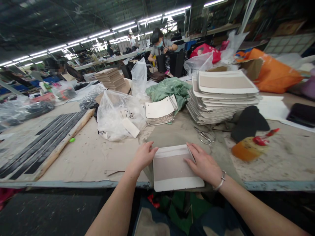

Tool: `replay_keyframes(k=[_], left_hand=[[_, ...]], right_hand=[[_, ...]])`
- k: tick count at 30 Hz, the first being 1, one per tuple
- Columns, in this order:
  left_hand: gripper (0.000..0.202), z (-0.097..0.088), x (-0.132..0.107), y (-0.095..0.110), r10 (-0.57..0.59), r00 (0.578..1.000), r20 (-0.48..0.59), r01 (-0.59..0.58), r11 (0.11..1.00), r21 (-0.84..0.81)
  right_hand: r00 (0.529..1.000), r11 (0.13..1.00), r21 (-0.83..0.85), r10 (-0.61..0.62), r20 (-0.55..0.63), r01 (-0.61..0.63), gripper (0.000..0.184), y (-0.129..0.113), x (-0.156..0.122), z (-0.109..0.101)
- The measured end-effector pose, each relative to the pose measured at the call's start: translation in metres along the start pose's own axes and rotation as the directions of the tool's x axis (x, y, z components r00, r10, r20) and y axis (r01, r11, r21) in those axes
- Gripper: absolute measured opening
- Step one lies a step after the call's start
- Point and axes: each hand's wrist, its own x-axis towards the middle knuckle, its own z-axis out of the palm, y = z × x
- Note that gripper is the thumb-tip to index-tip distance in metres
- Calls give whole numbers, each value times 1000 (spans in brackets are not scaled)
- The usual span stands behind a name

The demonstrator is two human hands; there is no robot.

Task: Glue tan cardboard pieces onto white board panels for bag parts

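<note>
A white-and-beige panel [178, 168] is resting at the near edge of a cluttered worktable [118, 157], directly before a worker. The left hand [144, 157] is touching its upper left corner, thumb and fingers parted; the right hand [204, 165], a silver bracelet [222, 180] circling its wrist, is lying along the right edge, thumb over the panel's face. Whether either hand is gripping, I cannot tell from where I am standing. Scissors [208, 140] are lying just beyond the right hand. Farther back, a tall stack of similar panels [223, 98] is rising to the right, while a low stack of white pieces [159, 109] is sitting beside a clear plastic bag [110, 118]. Across the table, a co-worker [157, 49] is leaning over black material [176, 64] as rows of lights [125, 25] are glowing overhead.
</note>
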Motion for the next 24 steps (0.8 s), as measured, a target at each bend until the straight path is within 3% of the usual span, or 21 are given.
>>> replay_keyframes(k=[5, 10, 14, 18, 24], left_hand=[[48, 9, 9, -12, -115, 991, 62, 119, 990, -69], [56, 18, 12, -17, -175, 984, 36, 177, 923, -342], [59, 20, 10, -10, -170, 984, 48, 158, 726, -669], [58, 23, 9, -1, -161, 983, 90, 158, 484, -861], [47, 26, 6, 7, -186, 981, 52, 120, 371, -921]], right_hand=[[999, 993, 109, 42, -4, -41, 59, 4, 3, 0], [979, 892, 406, 197, 43, -197, 67, 10, 6, 7], [964, 762, 602, 262, 50, -238, 65, 15, 10, 12], [951, 729, 639, 308, 14, -246, 56, 19, 14, 14], [929, 697, 663, 371, -6, -273, 47, 14, 15, 9]])
